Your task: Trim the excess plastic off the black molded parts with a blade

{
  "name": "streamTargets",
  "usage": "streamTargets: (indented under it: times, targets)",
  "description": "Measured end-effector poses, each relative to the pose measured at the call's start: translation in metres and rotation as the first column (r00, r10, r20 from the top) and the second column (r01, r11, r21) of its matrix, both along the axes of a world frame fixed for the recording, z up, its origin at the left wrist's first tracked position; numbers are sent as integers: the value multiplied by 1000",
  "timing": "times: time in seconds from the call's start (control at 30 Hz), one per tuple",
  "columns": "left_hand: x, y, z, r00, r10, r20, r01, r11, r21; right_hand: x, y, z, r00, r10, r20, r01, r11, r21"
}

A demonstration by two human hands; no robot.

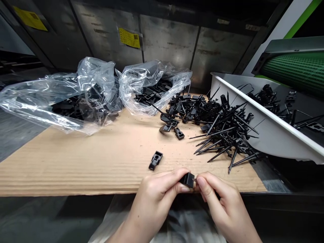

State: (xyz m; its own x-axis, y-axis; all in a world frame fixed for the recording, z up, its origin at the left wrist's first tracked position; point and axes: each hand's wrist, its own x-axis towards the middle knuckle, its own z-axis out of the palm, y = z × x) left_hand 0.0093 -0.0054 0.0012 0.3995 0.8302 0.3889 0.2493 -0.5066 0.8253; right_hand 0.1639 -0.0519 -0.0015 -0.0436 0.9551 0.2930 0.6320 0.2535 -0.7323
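Near the front edge of the cardboard, my left hand point(162, 190) pinches a small black plastic part point(187, 180) between thumb and fingers. My right hand point(219, 195) is closed in a pinch right beside that part's right end. Whatever sits between its fingertips is too small to make out. A loose black plastic clip-like piece point(155, 160), with a recess and a hole, lies just beyond my left hand. Farther back is another similar black piece point(179, 133).
A pile of black spiky plastic pieces point(222, 128) covers the cardboard sheet point(121, 152) at the right. Two clear plastic bags point(98, 71) of black parts stand behind. At the right is a grey bin point(268, 131) with more pieces; metal panels point(167, 37) close off the back.
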Motion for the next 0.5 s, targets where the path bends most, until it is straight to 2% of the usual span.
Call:
streamTargets:
  times: [0.1, 0.17, 0.23, 0.37, 0.5]
  targets:
    - [2, 0, 0, 995, 97, 6, -97, 993, -68, -3, -5, -5, 995, 96, 8, -96, 995, -32]
    - [2, 1, 0, 995, 102, 18, -99, 987, -127, -3, -10, -7, 991, 134, -8, -135, 990, -50]
    - [2, 1, 1, 997, 72, 36, -66, 986, -152, 0, -15, -8, 995, 83, -64, -87, 994, -64]
    - [0, 1, 2, 996, 65, 54, -56, 987, -153, 10, -18, -3, 982, -97, -164, 90, 995, -48]
    - [-2, 0, 3, 998, 17, 62, -5, 982, -188, 6, -3, 4, 984, -118, -134, 122, 992, 26]
